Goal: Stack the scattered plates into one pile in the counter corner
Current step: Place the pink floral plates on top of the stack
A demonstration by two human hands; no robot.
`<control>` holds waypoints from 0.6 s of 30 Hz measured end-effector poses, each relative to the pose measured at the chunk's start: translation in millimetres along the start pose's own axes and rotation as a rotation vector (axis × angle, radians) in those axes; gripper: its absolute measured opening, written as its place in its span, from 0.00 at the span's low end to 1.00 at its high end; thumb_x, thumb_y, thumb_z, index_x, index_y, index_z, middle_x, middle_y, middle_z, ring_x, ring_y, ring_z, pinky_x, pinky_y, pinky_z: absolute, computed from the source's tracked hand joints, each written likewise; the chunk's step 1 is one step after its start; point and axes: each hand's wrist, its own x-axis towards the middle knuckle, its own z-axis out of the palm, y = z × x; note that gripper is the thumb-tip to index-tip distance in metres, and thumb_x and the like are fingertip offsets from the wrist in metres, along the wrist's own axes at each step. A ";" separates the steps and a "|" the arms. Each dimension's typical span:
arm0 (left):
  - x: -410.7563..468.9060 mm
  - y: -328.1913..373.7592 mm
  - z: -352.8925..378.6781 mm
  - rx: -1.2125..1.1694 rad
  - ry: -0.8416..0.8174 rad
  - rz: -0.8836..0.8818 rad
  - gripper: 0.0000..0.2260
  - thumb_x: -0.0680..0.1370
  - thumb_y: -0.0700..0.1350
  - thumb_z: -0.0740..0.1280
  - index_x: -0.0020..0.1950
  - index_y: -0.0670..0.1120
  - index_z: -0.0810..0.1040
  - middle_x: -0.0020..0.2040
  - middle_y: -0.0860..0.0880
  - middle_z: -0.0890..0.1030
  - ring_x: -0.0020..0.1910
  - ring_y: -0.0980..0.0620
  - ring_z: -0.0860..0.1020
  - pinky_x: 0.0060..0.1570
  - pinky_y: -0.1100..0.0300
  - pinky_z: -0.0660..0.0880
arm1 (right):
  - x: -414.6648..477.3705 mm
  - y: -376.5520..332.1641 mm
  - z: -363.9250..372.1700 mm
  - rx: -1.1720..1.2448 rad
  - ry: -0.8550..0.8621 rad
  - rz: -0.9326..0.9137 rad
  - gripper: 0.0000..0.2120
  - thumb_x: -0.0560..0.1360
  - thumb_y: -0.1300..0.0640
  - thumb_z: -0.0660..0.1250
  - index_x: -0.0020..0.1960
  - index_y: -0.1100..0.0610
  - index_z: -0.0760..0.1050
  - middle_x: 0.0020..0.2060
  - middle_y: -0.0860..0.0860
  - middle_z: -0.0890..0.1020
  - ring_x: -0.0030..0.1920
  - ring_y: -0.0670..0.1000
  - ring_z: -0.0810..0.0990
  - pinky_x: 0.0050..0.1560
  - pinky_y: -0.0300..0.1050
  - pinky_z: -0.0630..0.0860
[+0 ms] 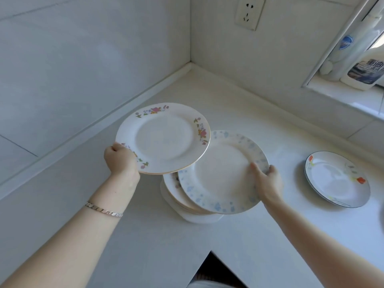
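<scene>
Meanwhile, the left hand [120,157] gripped a pink-flowered plate [163,138] above the pile [187,201]; the right hand [268,183] pinched the blue-speckled plate [223,173] atop it. A red-flowered plate [337,178] lay apart, right, on the counter [145,235].

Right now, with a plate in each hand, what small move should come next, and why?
Probably lower the blue-speckled plate in the right hand flat onto the pile. It already tilts over the pile, lower than the pink-flowered plate held in the left hand, which overlaps its rim. The red-flowered plate lies apart on the counter.
</scene>
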 end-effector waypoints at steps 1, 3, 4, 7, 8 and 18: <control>0.3 -0.7 0.2 0.007 0.001 -0.006 0.16 0.81 0.42 0.50 0.34 0.49 0.64 0.39 0.47 0.74 0.46 0.46 0.74 0.48 0.53 0.72 | 0.9 -1.7 5.2 -0.031 0.003 -0.024 0.13 0.74 0.48 0.63 0.40 0.57 0.67 0.34 0.50 0.73 0.40 0.56 0.74 0.36 0.45 0.68; 1.1 -1.5 -0.2 0.025 0.005 -0.007 0.15 0.81 0.42 0.50 0.35 0.47 0.66 0.39 0.48 0.74 0.46 0.46 0.74 0.47 0.54 0.71 | 1.6 -6.2 14.8 -0.072 0.009 -0.086 0.13 0.74 0.48 0.64 0.44 0.59 0.69 0.37 0.51 0.74 0.41 0.56 0.73 0.36 0.45 0.66; 1.5 -1.3 -1.0 0.031 0.007 -0.002 0.14 0.81 0.42 0.50 0.38 0.45 0.68 0.41 0.47 0.74 0.47 0.46 0.74 0.47 0.54 0.72 | 0.8 -8.7 18.5 -0.087 0.013 -0.111 0.13 0.74 0.49 0.64 0.47 0.59 0.71 0.41 0.53 0.75 0.43 0.56 0.73 0.39 0.44 0.66; 4.6 -1.7 -2.6 0.035 0.011 -0.002 0.10 0.81 0.43 0.50 0.47 0.42 0.68 0.49 0.44 0.74 0.50 0.44 0.76 0.55 0.50 0.74 | 1.3 -9.4 27.4 -0.110 -0.001 -0.143 0.18 0.73 0.49 0.66 0.57 0.59 0.73 0.51 0.52 0.72 0.45 0.52 0.72 0.47 0.43 0.67; 6.1 -2.4 -2.9 0.048 0.014 0.000 0.11 0.81 0.43 0.50 0.46 0.42 0.68 0.49 0.44 0.74 0.49 0.44 0.76 0.55 0.50 0.74 | 0.5 -8.7 29.1 -0.107 -0.011 -0.146 0.18 0.73 0.49 0.67 0.58 0.59 0.72 0.52 0.52 0.71 0.46 0.52 0.72 0.48 0.43 0.68; 3.7 -3.2 -2.4 0.094 0.013 0.014 0.14 0.81 0.43 0.49 0.37 0.45 0.66 0.45 0.45 0.74 0.47 0.47 0.73 0.48 0.56 0.71 | -3.7 -10.4 34.9 -0.059 -0.154 -0.157 0.26 0.76 0.55 0.63 0.72 0.57 0.60 0.68 0.56 0.65 0.66 0.55 0.69 0.60 0.41 0.64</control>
